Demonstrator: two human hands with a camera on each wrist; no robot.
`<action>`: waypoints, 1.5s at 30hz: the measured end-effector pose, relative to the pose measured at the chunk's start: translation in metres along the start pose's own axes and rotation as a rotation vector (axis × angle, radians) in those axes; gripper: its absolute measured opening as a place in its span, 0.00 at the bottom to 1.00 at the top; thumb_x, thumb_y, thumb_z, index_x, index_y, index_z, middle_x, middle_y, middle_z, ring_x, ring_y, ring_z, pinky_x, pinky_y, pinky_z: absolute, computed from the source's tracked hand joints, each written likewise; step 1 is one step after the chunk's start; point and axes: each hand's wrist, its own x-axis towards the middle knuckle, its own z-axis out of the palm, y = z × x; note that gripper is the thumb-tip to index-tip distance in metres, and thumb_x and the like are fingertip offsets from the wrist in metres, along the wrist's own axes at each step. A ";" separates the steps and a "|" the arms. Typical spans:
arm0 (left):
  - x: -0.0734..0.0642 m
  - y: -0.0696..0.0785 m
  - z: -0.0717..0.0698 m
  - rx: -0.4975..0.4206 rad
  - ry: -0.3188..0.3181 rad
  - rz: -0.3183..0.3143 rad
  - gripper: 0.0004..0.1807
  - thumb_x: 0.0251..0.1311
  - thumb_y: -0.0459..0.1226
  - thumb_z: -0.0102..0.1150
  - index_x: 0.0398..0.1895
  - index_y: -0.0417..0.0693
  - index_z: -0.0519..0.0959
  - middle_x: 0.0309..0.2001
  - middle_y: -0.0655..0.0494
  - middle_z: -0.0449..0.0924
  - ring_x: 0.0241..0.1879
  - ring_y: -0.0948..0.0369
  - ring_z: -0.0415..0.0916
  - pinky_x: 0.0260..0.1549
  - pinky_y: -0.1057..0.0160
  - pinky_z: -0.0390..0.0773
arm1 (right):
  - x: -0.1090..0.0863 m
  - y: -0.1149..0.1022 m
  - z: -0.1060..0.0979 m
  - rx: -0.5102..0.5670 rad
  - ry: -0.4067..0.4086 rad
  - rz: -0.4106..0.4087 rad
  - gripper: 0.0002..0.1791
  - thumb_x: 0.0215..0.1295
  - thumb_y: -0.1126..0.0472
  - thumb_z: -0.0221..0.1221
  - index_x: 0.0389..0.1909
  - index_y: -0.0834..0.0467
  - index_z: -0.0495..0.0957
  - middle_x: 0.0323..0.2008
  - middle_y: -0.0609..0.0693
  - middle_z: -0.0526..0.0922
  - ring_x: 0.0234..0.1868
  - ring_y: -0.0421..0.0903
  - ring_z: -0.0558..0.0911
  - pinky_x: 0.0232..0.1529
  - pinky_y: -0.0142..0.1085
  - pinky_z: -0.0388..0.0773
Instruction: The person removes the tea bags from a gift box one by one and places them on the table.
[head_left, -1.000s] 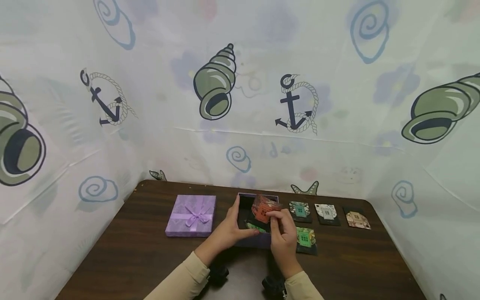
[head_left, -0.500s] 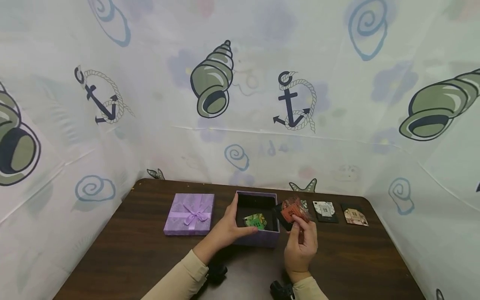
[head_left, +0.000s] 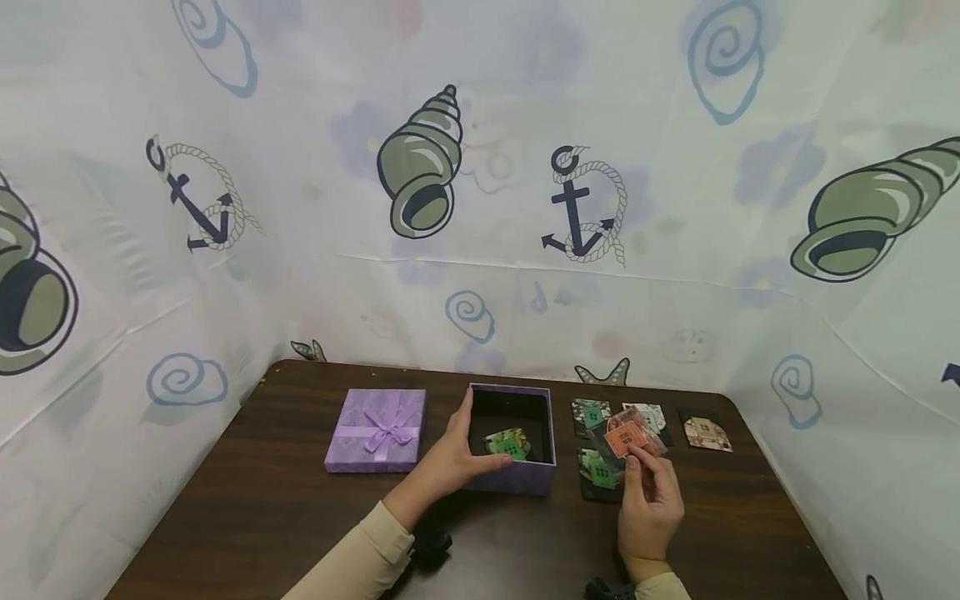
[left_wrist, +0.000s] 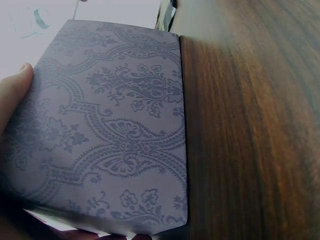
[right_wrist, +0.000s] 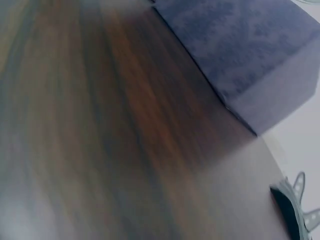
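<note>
My left hand point(head_left: 438, 467) grips the left side of an open purple box point(head_left: 517, 479), its thumb over the front rim. In the left wrist view the box's patterned side point(left_wrist: 120, 125) fills the left half, with the thumb at the far left and fingertips low down. One small green packet point(head_left: 508, 444) lies inside the black interior. Between thumb and fingers, my right hand point(head_left: 651, 504) pinches a small clear packet with an orange label point(head_left: 627, 435). This packet overlaps the green packet point(head_left: 597, 471) and the white packet point(head_left: 651, 414) on the table.
A teal packet point(head_left: 589, 414) and a tan packet point(head_left: 706, 432) lie toward the back right of the dark wooden table point(head_left: 735, 517). Left of the box sits its purple lid point(head_left: 377, 454) with a ribbon bow. A printed cloth point(head_left: 495, 208) surrounds the table's back and sides.
My right hand has lifted the orange-labelled packet out of the box and carried it right, over the packets on the table. My left hand has kept its hold on the box.
</note>
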 end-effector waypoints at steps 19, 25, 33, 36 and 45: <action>0.001 -0.001 0.002 0.012 -0.007 0.009 0.75 0.56 0.62 0.81 0.91 0.73 0.29 0.91 0.41 0.38 0.87 0.33 0.46 0.77 0.25 0.59 | 0.045 0.047 -0.093 -0.021 -0.061 0.591 0.19 0.77 0.65 0.67 0.64 0.66 0.80 0.48 0.48 0.83 0.18 0.43 0.79 0.14 0.32 0.76; -0.001 -0.001 0.000 0.007 -0.006 0.006 0.76 0.55 0.62 0.81 0.90 0.75 0.29 0.91 0.43 0.37 0.88 0.35 0.43 0.78 0.25 0.57 | 0.048 0.049 -0.105 -0.152 -0.087 0.587 0.17 0.74 0.66 0.69 0.59 0.69 0.85 0.30 0.42 0.79 0.19 0.39 0.70 0.19 0.30 0.68; -0.001 0.000 -0.002 -0.002 -0.009 0.014 0.78 0.51 0.68 0.80 0.90 0.74 0.29 0.91 0.45 0.36 0.89 0.38 0.40 0.78 0.25 0.56 | 0.051 0.050 -0.103 -0.589 -0.341 0.554 0.18 0.75 0.52 0.71 0.58 0.56 0.89 0.47 0.55 0.90 0.44 0.42 0.81 0.40 0.30 0.72; 0.000 0.001 -0.002 0.001 -0.006 0.014 0.77 0.51 0.68 0.80 0.91 0.74 0.30 0.91 0.45 0.36 0.89 0.38 0.40 0.78 0.25 0.56 | 0.054 0.052 -0.103 -0.693 -0.470 0.493 0.19 0.76 0.52 0.69 0.61 0.57 0.88 0.57 0.64 0.90 0.54 0.58 0.85 0.51 0.44 0.79; 0.002 -0.001 -0.002 0.008 -0.006 0.011 0.77 0.53 0.65 0.80 0.91 0.72 0.30 0.91 0.43 0.37 0.88 0.35 0.42 0.78 0.24 0.56 | 0.054 0.054 -0.100 -0.770 -0.592 0.350 0.24 0.69 0.58 0.75 0.62 0.64 0.86 0.57 0.73 0.81 0.54 0.72 0.76 0.56 0.66 0.68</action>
